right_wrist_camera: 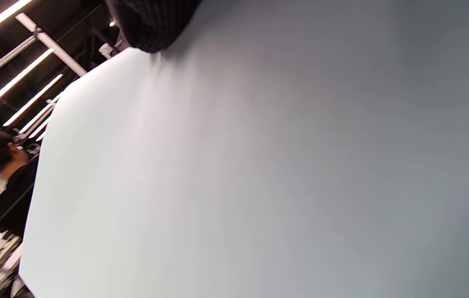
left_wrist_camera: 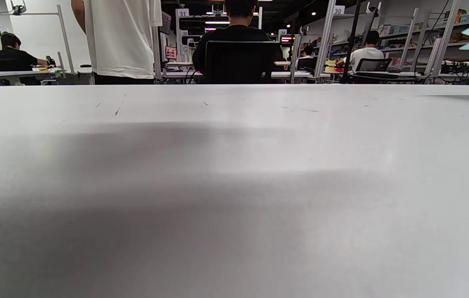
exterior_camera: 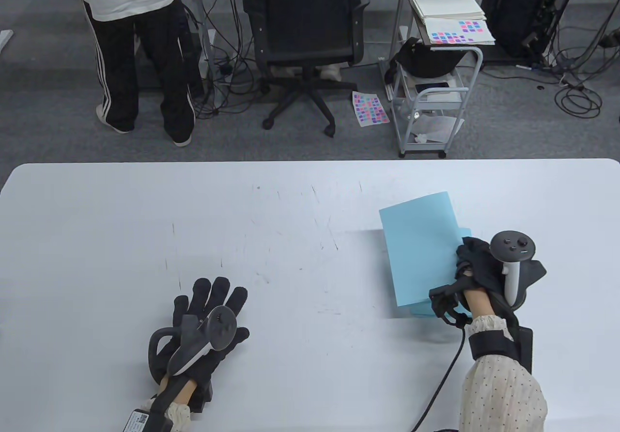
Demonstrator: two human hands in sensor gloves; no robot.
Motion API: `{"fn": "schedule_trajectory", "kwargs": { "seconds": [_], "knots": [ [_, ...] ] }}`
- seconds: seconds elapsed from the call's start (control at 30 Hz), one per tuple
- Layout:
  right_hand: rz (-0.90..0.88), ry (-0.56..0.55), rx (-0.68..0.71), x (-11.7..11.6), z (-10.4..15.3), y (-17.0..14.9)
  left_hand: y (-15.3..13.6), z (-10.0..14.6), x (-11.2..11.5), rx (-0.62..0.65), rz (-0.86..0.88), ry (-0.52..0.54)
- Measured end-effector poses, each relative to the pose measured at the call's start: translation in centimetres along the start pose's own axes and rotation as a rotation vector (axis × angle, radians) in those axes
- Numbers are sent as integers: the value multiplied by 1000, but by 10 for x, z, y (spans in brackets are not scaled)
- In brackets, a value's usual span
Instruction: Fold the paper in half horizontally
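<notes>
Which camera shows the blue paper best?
The table view: the whole blue paper shows, held by the right hand. The right wrist view is filled by its surface; the left wrist view catches only a corner.

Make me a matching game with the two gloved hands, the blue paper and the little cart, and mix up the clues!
Things:
1. left hand
2. right hand
3. blue paper
4. cart

Clues:
A. stands on the floor past the table, papers stacked on top
B. lies flat on the table with fingers spread
C. partly lifted off the table, bent over
D. grips the edge of the sheet

Pairs: 1-B, 2-D, 3-C, 4-A
</notes>
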State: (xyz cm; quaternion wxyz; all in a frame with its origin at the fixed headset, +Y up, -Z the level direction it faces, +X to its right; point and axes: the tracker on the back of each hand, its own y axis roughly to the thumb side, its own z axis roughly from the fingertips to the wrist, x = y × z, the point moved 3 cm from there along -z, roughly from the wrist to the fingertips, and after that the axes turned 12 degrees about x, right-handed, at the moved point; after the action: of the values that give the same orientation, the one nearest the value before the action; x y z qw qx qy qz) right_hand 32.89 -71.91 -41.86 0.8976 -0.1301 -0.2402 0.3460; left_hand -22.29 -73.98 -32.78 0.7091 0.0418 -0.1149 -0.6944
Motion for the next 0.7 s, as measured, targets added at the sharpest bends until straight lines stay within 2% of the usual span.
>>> {"fn": "schedule_trajectory", "kwargs": {
  "seconds": [0.17, 0.33, 0.7],
  "knots": [
    [19, -6, -95, -4, -13, -31, -2, 0, 1, -5, 7, -5],
    [89, -25, -128, -12, -19, -47, -4, -1, 3, -8, 15, -17],
    [255, -32, -117, -21, -16, -49, -3, -2, 3, -3, 13, -26]
  ]
}}
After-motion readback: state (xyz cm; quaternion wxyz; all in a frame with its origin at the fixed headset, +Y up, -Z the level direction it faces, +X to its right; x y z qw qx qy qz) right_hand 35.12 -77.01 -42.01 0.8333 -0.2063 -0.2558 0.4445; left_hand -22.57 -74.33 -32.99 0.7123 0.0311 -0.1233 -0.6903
